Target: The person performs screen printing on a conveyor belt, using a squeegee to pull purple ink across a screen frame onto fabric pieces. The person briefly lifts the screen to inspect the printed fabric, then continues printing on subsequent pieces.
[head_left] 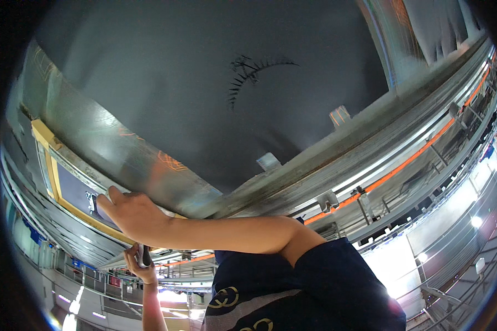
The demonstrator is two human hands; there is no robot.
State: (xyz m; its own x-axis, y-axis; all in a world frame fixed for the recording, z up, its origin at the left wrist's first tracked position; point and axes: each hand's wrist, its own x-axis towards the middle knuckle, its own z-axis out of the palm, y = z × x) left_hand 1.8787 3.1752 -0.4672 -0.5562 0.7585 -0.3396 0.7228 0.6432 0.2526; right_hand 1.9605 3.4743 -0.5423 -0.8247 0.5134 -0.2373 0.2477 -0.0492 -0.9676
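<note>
My right arm point(226, 236) reaches across to the left from a dark short sleeve. At its end, my right hand point(135, 215) is bent with curled fingers over a yellow-edged rectangular frame point(88, 222). What its fingertips grip, if anything, is hidden. The frame has a dark panel point(74, 185) with a small white-and-black pattern near those fingertips. Lower down, my left hand point(142, 267) is raised with fingers wrapped round a small dark and pale object point(144, 256), whose kind I cannot make out. Dark sheet material point(193, 105) with a black spiky curved print fills the upper middle.
Shiny, paint-marked strips point(121, 135) border the dark sheet on the left. A long metal rail point(337, 143) runs along its right side, with an orange line point(395, 180) beyond. Small pale tabs point(268, 161) sit at the sheet's edge. Racks and bright lamps point(476, 222) lie farther off.
</note>
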